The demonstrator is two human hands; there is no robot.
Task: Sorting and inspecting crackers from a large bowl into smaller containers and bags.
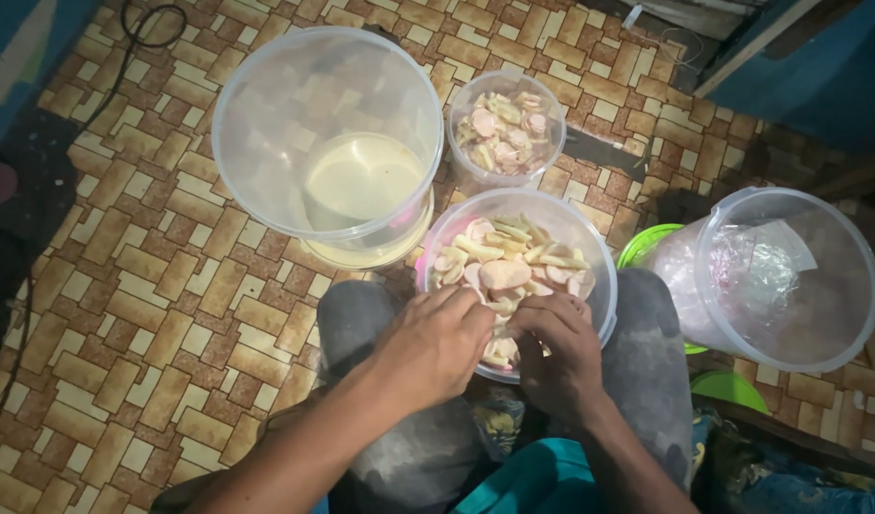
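A clear plastic tub (590, 238) full of pale pink and cream crackers (504, 271) rests between my knees. My left hand (437, 343) and my right hand (556, 352) meet over its near rim, fingers curled among the crackers. What the fingers pinch is hidden. A smaller clear tub (507, 126) holding the same kind of crackers stands on the floor behind it.
A large clear bucket (328, 133) with pale liquid at the bottom stands at the upper left. Another clear container (790, 276) with a plastic bag inside lies on its side at the right, beside green lids (728, 385). The floor (152, 286) is brick-patterned.
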